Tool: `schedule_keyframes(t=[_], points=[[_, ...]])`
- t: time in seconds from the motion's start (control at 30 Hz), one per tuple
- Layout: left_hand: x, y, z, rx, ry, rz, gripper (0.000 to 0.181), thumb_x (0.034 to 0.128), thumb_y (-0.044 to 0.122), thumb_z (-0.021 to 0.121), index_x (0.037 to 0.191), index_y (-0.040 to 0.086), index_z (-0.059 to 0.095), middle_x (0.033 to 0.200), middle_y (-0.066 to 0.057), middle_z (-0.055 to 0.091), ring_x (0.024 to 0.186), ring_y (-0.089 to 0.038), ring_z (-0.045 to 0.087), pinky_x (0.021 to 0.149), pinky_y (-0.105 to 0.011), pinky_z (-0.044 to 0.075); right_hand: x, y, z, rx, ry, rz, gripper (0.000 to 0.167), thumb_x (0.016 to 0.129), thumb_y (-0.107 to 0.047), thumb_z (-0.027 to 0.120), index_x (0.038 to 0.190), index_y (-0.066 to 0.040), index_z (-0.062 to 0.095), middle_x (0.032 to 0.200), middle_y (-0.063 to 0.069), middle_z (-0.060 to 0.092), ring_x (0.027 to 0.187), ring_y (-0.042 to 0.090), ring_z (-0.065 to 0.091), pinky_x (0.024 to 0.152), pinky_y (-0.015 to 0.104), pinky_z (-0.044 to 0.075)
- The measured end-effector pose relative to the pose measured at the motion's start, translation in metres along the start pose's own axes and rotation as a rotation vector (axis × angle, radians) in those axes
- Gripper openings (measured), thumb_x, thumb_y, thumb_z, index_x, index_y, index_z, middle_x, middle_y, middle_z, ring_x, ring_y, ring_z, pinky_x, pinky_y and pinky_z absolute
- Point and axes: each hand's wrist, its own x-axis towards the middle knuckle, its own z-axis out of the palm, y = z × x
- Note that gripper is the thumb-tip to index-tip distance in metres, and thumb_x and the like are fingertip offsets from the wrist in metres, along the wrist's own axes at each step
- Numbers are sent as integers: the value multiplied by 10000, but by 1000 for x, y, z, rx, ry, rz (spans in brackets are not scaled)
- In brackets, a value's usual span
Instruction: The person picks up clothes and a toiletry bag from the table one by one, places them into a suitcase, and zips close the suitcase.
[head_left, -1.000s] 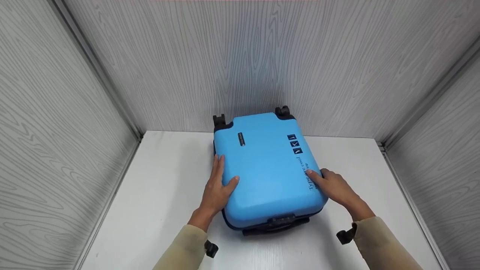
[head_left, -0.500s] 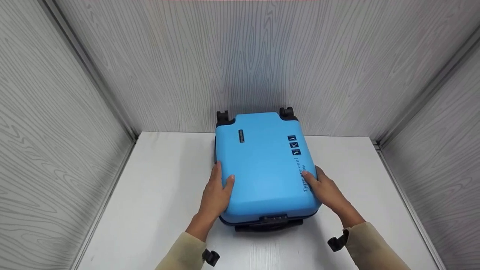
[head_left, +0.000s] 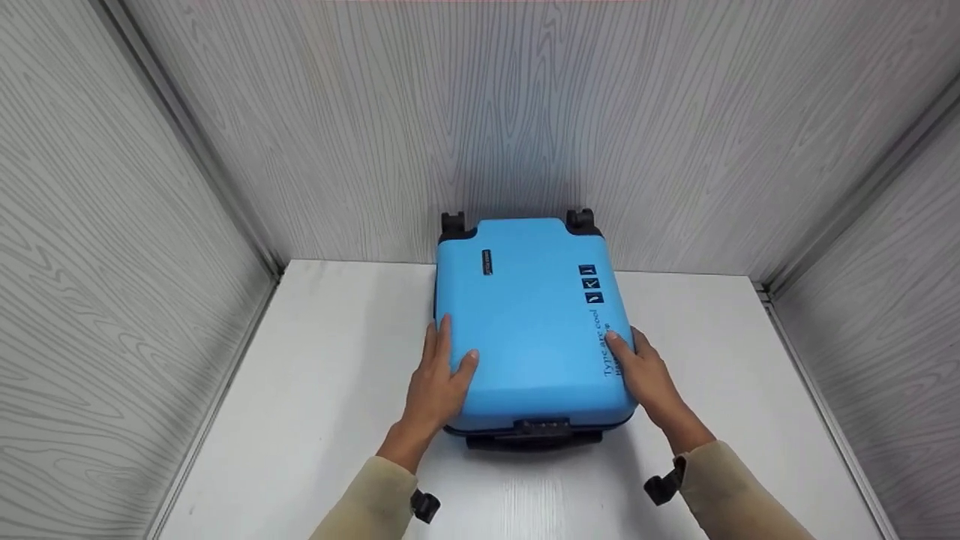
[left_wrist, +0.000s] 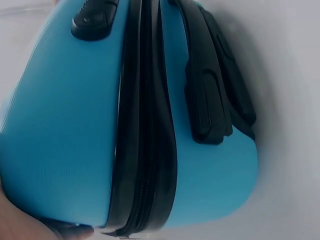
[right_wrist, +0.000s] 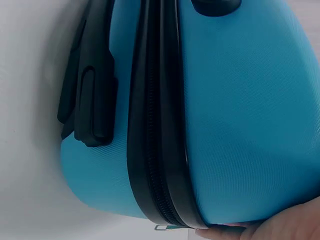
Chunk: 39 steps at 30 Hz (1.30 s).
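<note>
A blue hard-shell suitcase [head_left: 532,322] lies flat on a white surface, its wheeled end toward the back wall. Dark lettering and small dark square pictures mark its right side. My left hand [head_left: 437,386] rests along the suitcase's left edge, with straight fingers at the side and the thumb on top. On the opposite edge, my right hand [head_left: 651,379] presses with its thumb on the lid; its other fingers lie along the side, partly hidden. The wrist views show the black zipper band [left_wrist: 145,120] and the carry handle [right_wrist: 95,80] at the near end.
The white table surface [head_left: 337,360] extends on both sides of the suitcase. A grey wood-grain back wall [head_left: 510,112] rises close behind the black wheels [head_left: 453,223]. Side walls [head_left: 97,262] stand to the left and right.
The suitcase has turned slightly, its near end swinging left, so it lies straighter to the back wall. My right hand has shifted left with it, while my left hand stays at its edge.
</note>
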Motion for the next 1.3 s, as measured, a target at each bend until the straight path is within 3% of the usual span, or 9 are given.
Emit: schedule_keyframes(t=[0.53,0.67,0.8,0.87,1.07,1.3], points=[[29,-13,-10,-39,-21,5,748,1086,512,500,1711,233,197,1776,-112,140,1628,-355,184,1280,-610,220,-5,-4,10,-106,66,-16,983,1051,-714,370,1695,-26,93,1646,301,351,1472,444,419,1208,642,337],[29,-20,-11,-129,33,-13,627,1127,466,430,1690,227,289,1748,-89,256,1617,-309,243,1294,-548,234,-6,-6,10,-174,99,-110,965,1067,-665,407,1698,-32,45,1724,270,212,1573,443,288,1251,632,275],[26,-32,-14,-213,105,-89,544,1148,419,386,1628,167,438,1659,-93,445,1552,-313,393,1261,-532,322,-12,-9,14,-280,109,-236,998,1047,-627,528,1698,-30,62,1759,241,81,1612,440,181,1269,634,227],[23,-41,-16,-211,111,-126,527,1152,411,380,1582,134,506,1607,-102,517,1517,-324,448,1242,-536,354,-16,-10,17,-343,98,-274,1037,1020,-645,573,1699,-36,81,1761,243,43,1605,459,182,1252,658,249],[16,-60,-19,-125,29,-139,452,1147,276,415,1507,57,577,1537,-141,587,1482,-350,493,1226,-537,380,-30,-14,23,-498,69,-346,1200,881,-744,697,1699,-57,150,1756,256,-10,1609,505,80,1186,716,318],[2,-67,-24,2,-68,-119,485,1086,58,441,1568,29,489,1501,-170,608,1371,-372,593,1144,-536,467,-39,-8,29,-712,92,-453,1431,660,-705,914,1699,-70,162,1749,248,46,1592,553,75,1131,734,381]])
